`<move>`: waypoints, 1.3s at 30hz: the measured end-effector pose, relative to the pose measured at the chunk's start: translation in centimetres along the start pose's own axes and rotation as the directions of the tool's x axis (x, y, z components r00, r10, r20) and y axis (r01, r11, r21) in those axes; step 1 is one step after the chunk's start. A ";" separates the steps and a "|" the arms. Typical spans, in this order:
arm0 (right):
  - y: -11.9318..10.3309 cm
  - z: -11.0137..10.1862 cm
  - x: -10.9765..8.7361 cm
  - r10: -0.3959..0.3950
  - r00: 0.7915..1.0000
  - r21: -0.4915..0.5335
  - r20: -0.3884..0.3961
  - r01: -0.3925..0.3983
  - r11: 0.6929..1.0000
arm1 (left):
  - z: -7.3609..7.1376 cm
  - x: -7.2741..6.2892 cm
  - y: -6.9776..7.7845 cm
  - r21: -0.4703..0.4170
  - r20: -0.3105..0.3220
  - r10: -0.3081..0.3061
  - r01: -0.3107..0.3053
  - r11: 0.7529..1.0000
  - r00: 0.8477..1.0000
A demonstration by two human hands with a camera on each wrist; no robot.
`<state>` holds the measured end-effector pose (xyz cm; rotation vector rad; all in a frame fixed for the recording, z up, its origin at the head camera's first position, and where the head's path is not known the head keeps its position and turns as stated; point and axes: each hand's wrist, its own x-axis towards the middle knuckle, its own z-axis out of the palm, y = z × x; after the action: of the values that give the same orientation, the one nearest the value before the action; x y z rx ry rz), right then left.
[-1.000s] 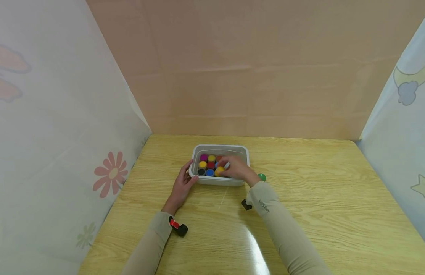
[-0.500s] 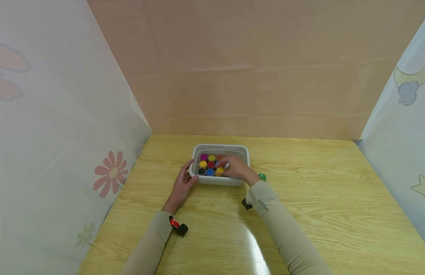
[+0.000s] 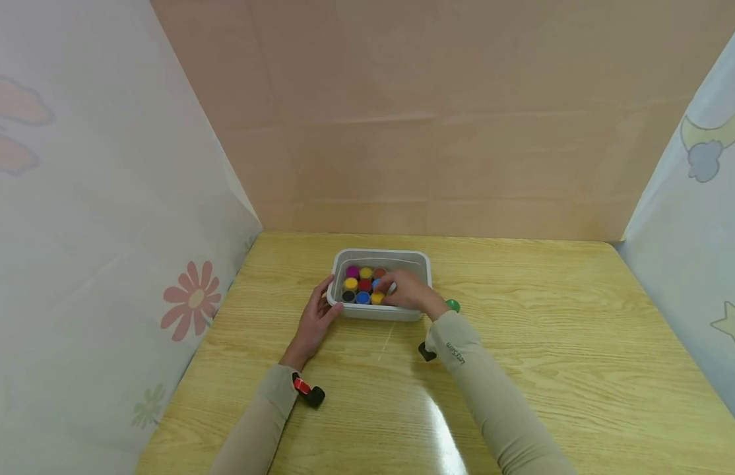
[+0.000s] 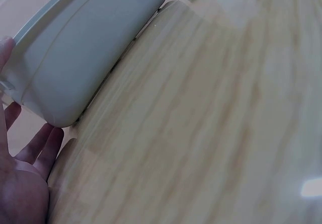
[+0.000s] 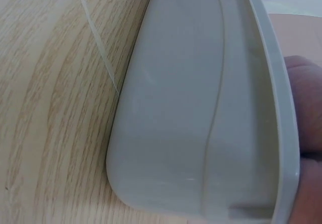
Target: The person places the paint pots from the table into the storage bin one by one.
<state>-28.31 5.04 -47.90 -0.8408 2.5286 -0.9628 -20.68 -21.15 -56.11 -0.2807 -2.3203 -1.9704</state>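
A pale grey plastic tub (image 3: 379,315) sits on the table in the head view, with several small round paint pots inside under coloured lids. My left hand (image 3: 315,323) grips its near left corner, thumb at the front rim and fingers along the end wall. In the left wrist view the fingertips touch the tub's lower corner. My right hand (image 3: 406,289) reaches over the front wall with curled fingers and pinches a yellow-lidded paint pot (image 3: 377,299) at the front row's right end. Blue (image 3: 363,298) and black (image 3: 348,297) lids lie left of it. The tub wall hides the right fingertips in the right wrist view.
A green round lid (image 3: 454,305) shows on the table just right of the tub, beside my right wrist. A brown backdrop (image 3: 439,132) rises behind the table (image 3: 551,343), with patterned white sheets on both sides.
The yellow-lidded pot has shifted slightly left and down in the tub, and less of its lid shows. My left hand and the tub have stayed put.
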 end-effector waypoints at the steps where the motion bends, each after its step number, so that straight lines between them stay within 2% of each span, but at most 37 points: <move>1: 0.0 -0.1 0.0 -0.002 1.000 0.001 0.000 0.002 1.000 | 0.0 0.0 0.0 -0.001 0.000 0.002 -0.002 1.000 1.000; 9: -0.3 -1.4 -1.2 -0.010 0.999 0.088 -0.051 0.015 0.996 | 0.1 0.0 0.0 -0.011 -0.008 -0.002 0.002 1.000 1.000; 16: 0.1 -4.0 -3.9 -0.027 0.990 0.186 -0.139 0.053 0.981 | 0.1 -0.1 0.1 -0.010 -0.009 -0.009 0.009 1.000 1.000; 22: 2.3 -5.8 -6.7 0.031 0.976 0.258 -0.215 0.027 0.966 | 0.1 0.0 0.2 -0.010 -0.007 -0.023 0.023 1.000 1.000; 28: 5.1 -6.5 -9.1 0.109 0.953 0.293 -0.281 -0.023 0.956 | 0.1 0.1 0.1 -0.022 0.000 -0.044 0.044 0.999 0.999; 32: 6.8 -6.2 -10.5 0.160 0.955 0.304 -0.251 -0.080 0.949 | 0.1 0.0 0.6 -0.027 0.017 -0.061 0.062 0.998 0.998; 39: 9.3 -5.0 -11.4 0.200 0.970 0.320 -0.137 -0.148 0.936 | 0.3 -0.7 3.2 -0.033 0.028 -0.048 0.049 0.998 0.998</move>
<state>-25.56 20.23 -49.79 -0.4512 2.4424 -1.3699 -19.35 -20.43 -53.20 -0.2581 -2.3343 -2.0417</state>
